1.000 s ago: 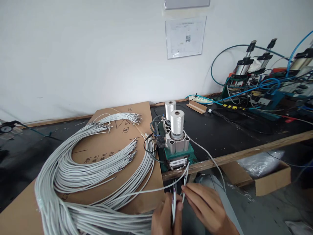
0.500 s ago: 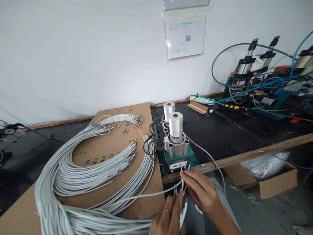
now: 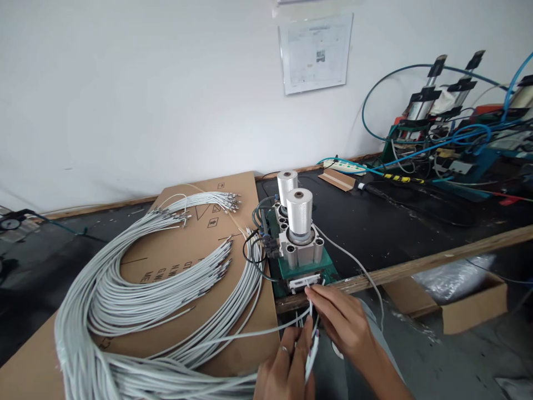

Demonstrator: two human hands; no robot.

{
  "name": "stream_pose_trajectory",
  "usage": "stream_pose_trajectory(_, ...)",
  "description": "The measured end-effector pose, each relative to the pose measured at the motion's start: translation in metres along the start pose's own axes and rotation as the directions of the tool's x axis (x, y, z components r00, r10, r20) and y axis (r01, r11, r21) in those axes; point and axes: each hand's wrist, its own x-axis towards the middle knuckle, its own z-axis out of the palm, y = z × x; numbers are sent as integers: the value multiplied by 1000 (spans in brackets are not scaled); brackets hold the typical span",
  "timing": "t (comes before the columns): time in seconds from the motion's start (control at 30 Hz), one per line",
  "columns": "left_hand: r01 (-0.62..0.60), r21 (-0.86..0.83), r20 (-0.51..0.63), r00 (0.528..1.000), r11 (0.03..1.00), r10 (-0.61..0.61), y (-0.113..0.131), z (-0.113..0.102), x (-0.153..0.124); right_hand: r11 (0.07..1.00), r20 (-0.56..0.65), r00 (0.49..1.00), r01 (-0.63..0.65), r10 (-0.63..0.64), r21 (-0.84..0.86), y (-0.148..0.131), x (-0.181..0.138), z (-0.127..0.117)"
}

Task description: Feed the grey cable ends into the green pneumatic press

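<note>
My right hand (image 3: 336,311) pinches a white cable (image 3: 310,309) near its upper end, right at the front slot of a small pneumatic press (image 3: 300,244) with a silver knurled cylinder and green base. Lower down, my left hand (image 3: 287,358) is closed around the same cable, a ring on one finger. Several cut cable ends with coloured wires (image 3: 311,355) stick out beside the left fingers. The cable's tip is hidden by the right fingertips and the slot. To the left lies a big curved bundle of white cables (image 3: 79,311).
Flattened cardboard (image 3: 233,355) lies under the bundle. A second knurled cylinder (image 3: 287,183) stands behind the press. Further right are a power strip (image 3: 343,166), blue air hoses and more pneumatic machines (image 3: 420,111). Below the wooden table edge (image 3: 416,270) sits an open carton (image 3: 474,308) with clear plastic.
Both hands keep their hold on the cable; the right fingertips have shifted slightly toward the press slot. My view has tilted down a little, so the wall papers sit higher.
</note>
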Motion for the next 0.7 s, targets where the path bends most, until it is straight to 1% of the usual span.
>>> stream_pose_trajectory(0.13,18,-76,32,999,997,-15,-2,0,0,1000,-5,1000,-13,13,-17,0,0,-1)
stream_pose_trajectory(0.47,23,-97,65,998,995,-16,0,-4,5,999,24,999,-33,33,-5,0,2,-1)
stream_pose_trajectory(0.7,19,-104,71,997,994,-12,0,-4,4,999,8,999,-35,35,-6,0,2,-1)
